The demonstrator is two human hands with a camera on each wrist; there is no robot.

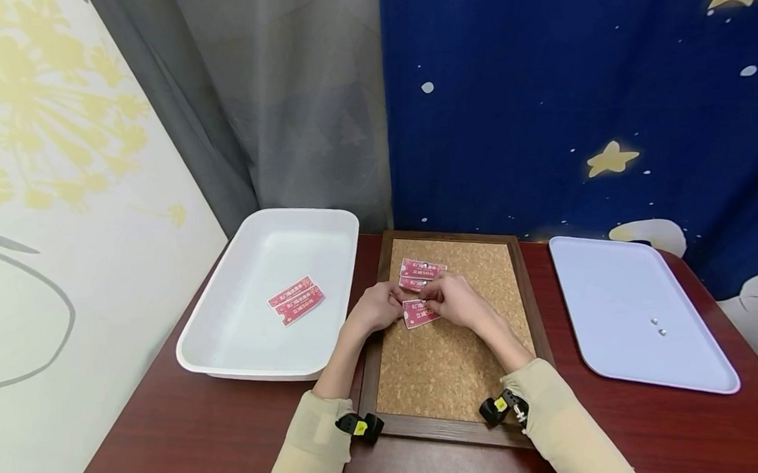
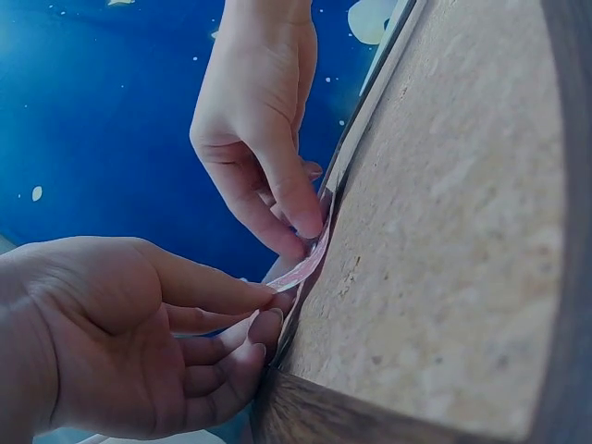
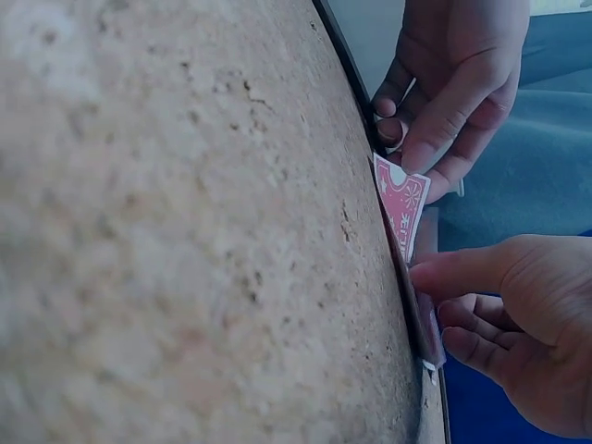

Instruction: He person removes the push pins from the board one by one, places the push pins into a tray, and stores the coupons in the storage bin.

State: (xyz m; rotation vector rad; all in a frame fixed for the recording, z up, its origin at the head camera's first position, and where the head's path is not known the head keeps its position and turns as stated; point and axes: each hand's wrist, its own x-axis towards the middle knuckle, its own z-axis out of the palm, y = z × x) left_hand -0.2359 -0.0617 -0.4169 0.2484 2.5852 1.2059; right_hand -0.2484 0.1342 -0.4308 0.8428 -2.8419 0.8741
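On the cork board [image 1: 451, 374] lie three red-and-white paper coupons in a column. The top coupon [image 1: 419, 272] and the middle coupon [image 1: 409, 286] each carry a small shiny pin near the upper edge. My left hand [image 1: 377, 307] pinches the left end of the lowest coupon [image 1: 418, 315] between thumb and fingers; that coupon [image 3: 400, 199] bends slightly up from the cork in the right wrist view. My right hand [image 1: 456, 300] has thumb and index finger at its right part, pinching there, with the fingertips covering the upper edge. I cannot tell whether a pin is between them.
To the left stands a deep white tub [image 1: 230, 320] with two overlapping coupons [image 1: 298, 300] inside. A shallow pale tray [image 1: 635, 282] on the right holds two small shiny pins [image 1: 658, 326]. The board's raised brown wooden frame [image 1: 451, 429] sits on the dark red table [image 1: 190, 428].
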